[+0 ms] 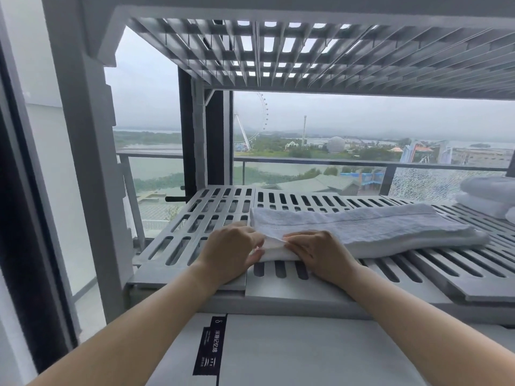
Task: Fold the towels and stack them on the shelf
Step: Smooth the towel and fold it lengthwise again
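A white towel (370, 228), folded into a long strip, lies across the grey slotted shelf (217, 207). My left hand (231, 249) pinches the towel's near left corner, thumb against the folded edge. My right hand (315, 250) sits just right of it, fingers curled onto the same corner layers. A stack of folded white towels (490, 196) rests at the far right of the same shelf, partly cut off by the frame edge.
Another slotted shelf (306, 51) hangs close overhead. The rack's grey upright (83, 162) stands at the left. Behind the rack is a window with a balcony railing (334, 162). A white box with a black label (209, 349) sits below the shelf edge.
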Available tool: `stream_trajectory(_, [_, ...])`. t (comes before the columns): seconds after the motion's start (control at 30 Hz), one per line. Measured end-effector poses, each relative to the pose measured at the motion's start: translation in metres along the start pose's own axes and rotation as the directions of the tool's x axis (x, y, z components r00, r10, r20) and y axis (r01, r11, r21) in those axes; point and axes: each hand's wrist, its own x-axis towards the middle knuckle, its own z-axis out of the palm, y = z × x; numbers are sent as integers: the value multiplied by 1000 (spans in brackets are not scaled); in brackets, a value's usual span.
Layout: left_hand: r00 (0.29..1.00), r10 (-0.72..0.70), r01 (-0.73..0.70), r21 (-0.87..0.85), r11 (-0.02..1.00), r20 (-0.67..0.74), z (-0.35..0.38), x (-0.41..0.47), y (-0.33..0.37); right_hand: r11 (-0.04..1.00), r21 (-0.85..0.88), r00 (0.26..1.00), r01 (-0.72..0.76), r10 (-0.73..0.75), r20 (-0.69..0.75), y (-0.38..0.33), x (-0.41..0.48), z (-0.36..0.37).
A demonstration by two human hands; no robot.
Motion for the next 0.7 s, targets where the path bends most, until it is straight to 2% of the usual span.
stream_trajectory(0.13, [996, -79, 78, -25, 997, -45, 3, -6, 0, 1000, -8, 1000, 19, -19, -1, -2, -2, -2])
stream_trajectory(0.4, [997, -25, 25, 3, 1000, -72, -1, -5, 8, 999, -14, 998, 35, -35, 55, -2, -4, -1])
stream_trajectory(0.53, [999, -35, 35, -19, 999, -32, 1, -4, 9, 1000, 9, 999, 9, -9, 41, 0, -5, -1])
stream_trajectory(0.7, [998, 45, -47, 73, 996, 35, 2, 7, 15, 1000, 24, 999, -8, 7, 48, -2, -5, 0])
